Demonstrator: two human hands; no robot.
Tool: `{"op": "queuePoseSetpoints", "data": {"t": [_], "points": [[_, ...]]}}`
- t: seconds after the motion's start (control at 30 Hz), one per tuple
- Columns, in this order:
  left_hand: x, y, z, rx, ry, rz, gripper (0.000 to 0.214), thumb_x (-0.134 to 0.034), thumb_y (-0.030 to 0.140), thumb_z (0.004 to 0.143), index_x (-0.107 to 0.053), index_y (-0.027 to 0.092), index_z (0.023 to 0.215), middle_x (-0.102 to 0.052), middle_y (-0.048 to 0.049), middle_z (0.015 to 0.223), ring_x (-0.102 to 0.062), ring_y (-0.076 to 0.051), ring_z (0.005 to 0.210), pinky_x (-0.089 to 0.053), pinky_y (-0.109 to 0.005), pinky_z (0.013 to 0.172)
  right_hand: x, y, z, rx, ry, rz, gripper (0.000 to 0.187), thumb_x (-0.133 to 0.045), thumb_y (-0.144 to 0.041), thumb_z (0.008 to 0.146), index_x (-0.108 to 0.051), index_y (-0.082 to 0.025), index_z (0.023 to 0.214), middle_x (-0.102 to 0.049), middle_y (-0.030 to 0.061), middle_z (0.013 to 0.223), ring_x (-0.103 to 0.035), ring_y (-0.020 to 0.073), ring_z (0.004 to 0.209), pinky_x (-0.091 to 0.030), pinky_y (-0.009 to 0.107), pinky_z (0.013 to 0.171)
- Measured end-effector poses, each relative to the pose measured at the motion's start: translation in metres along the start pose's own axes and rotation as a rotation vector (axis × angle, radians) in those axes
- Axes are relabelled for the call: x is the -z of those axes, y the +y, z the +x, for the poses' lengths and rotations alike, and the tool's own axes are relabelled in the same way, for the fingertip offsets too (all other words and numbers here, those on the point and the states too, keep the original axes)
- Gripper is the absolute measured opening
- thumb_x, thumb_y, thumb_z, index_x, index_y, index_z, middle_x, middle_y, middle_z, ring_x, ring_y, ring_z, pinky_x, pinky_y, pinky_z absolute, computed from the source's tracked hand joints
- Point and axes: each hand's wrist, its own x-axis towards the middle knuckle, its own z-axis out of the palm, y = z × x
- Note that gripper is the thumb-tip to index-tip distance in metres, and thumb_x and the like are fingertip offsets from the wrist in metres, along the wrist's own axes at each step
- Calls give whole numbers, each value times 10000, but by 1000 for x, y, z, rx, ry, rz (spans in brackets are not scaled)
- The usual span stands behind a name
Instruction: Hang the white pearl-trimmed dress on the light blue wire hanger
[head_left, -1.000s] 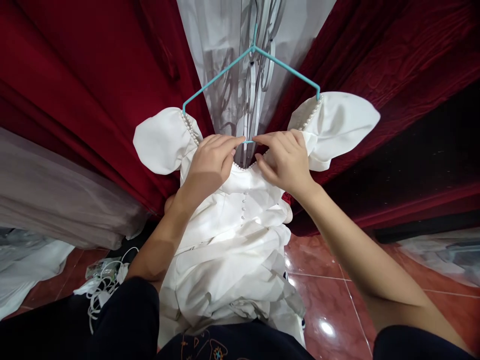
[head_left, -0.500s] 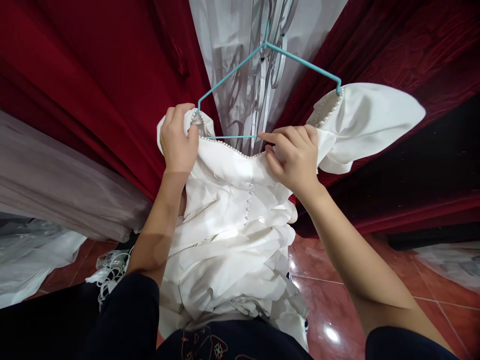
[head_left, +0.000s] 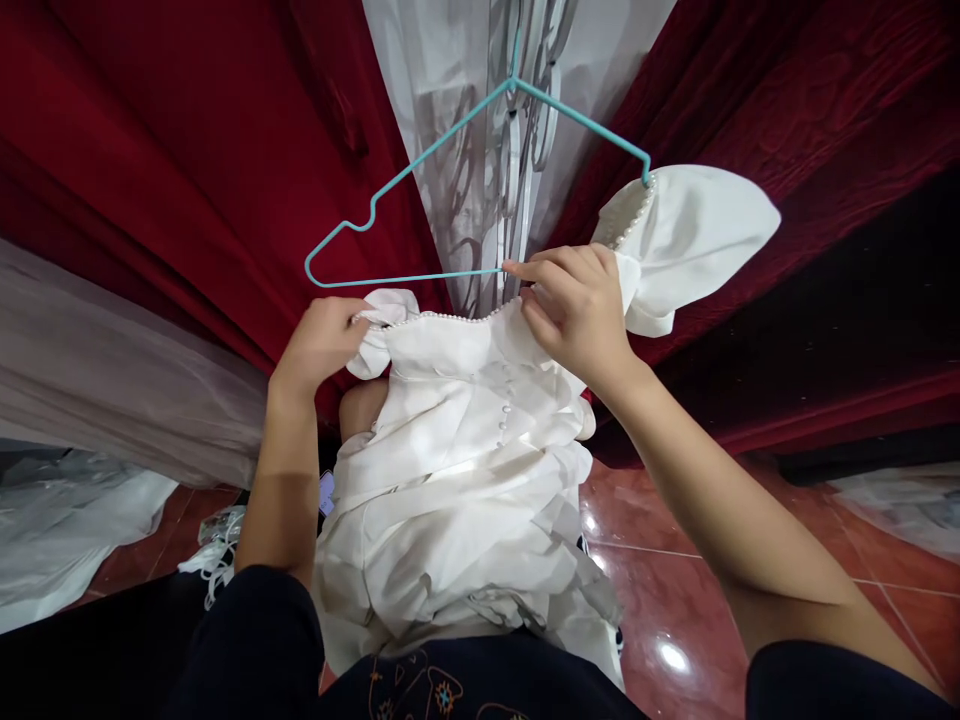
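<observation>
A white dress [head_left: 450, 440] with a pearl-beaded neckline and a row of small buttons lies bunched over my lap. My left hand [head_left: 322, 345] is closed on the dress's left sleeve, below the bare left end of the turquoise hanger [head_left: 427, 160]. My right hand [head_left: 581, 300] grips the bodice at the right of the neckline, its index finger touching the hanger's bottom bar. At the hanger's right end, the puffed right sleeve [head_left: 697, 240] still hangs by its beaded edge from the notch.
Dark red drapes [head_left: 187, 130] hang on both sides, with white ornate metalwork [head_left: 517, 160] between them. Pale fabric [head_left: 127, 350] hangs at left. Red tiles [head_left: 660, 570] cover the floor, and white cords [head_left: 217, 570] lie at lower left.
The left sleeve has come off the hanger's left end. My left hand has moved down and left with it. The hanger and right sleeve have shifted slightly left.
</observation>
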Motion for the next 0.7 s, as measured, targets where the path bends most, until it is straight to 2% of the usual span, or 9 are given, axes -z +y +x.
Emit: {"op": "queuePoseSetpoints", "data": {"t": [0.07, 0.1, 0.13, 0.2, 0.27, 0.33, 0.47, 0.63, 0.7], "points": [[-11, 18, -11, -264, -88, 40, 272, -569, 218, 920, -823, 213, 1016, -819, -35, 1060, -745, -254, 1008, -576, -347, 891, 0, -1, 1, -18, -13, -1, 381, -509, -184, 968, -699, -312, 1272, -733, 54, 1081, -651, 254, 999, -448, 494, 979], [-16, 28, -15, -406, -59, 44, 328, -521, 206, 954, -820, 235, 1085, -813, -39, 1153, -748, -253, 1083, -581, -369, 974, 1, -1, 1, -31, -22, 1, 378, -507, -188, 972, -700, -314, 1271, -732, 57, 1088, -649, 259, 1005, -447, 502, 990], [-21, 39, -17, -512, 19, 34, 354, -495, 187, 972, -813, 257, 1113, -798, -38, 1221, -738, -252, 1150, -570, -392, 1048, 2, -2, 2, -40, -27, 7, 375, -505, -191, 976, -701, -315, 1271, -731, 59, 1095, -649, 263, 1013, -445, 509, 1000], [-30, 59, -18, -608, 196, 31, 376, -484, 144, 978, -790, 290, 1143, -757, -30, 1327, -692, -256, 1269, -529, -431, 1146, 5, -3, 1, -42, -27, 27, 373, -505, -196, 983, -702, -314, 1276, -728, 61, 1112, -655, 267, 1037, -443, 518, 1017], [-38, 72, -15, -575, 301, 40, 422, -489, 106, 962, -749, 298, 1233, -728, -30, 1383, -662, -258, 1316, -507, -441, 1169, 8, -4, -2, -24, -16, 50, 378, -508, -200, 988, -700, -318, 1291, -728, 58, 1138, -666, 268, 1064, -446, 521, 1025], [-47, 76, -11, -513, 297, 59, 474, -477, 79, 954, -707, 280, 1317, -745, -37, 1347, -687, -249, 1250, -498, -428, 1149, 9, -5, -8, -6, -1, 68, 389, -511, -206, 991, -694, -326, 1312, -730, 54, 1174, -671, 272, 1090, -448, 529, 1039], [-67, 71, -11, -514, 310, 96, 445, -457, 30, 950, -743, 247, 1213, -786, -33, 1167, -704, -244, 1094, -450, -416, 1086, 13, 0, -12, 30, 53, 101, 385, -524, -236, 1003, -674, -336, 1343, -726, 56, 1237, -672, 293, 1157, -463, 550, 1077], [-75, 71, -13, -503, 335, 107, 455, -454, -1, 943, -755, 244, 1180, -774, -25, 1109, -684, -246, 1044, -421, -404, 1037, 35, 26, 16, -29, 381, -87, 394, -667, -308, 950, -662, -272, 1342, -665, 117, 1273, -628, 360, 1247, -469, 608, 1104], [-73, 73, -13, -487, 340, 105, 453, -454, -7, 931, -760, 242, 1152, -775, -20, 1083, -683, -242, 1018, -426, -401, 1033, 48, 40, 30, -100, 403, -116, 349, -727, -297, 920, -702, -232, 1262, -682, 137, 1227, -647, 363, 1204, -494, 604, 1082]]}}
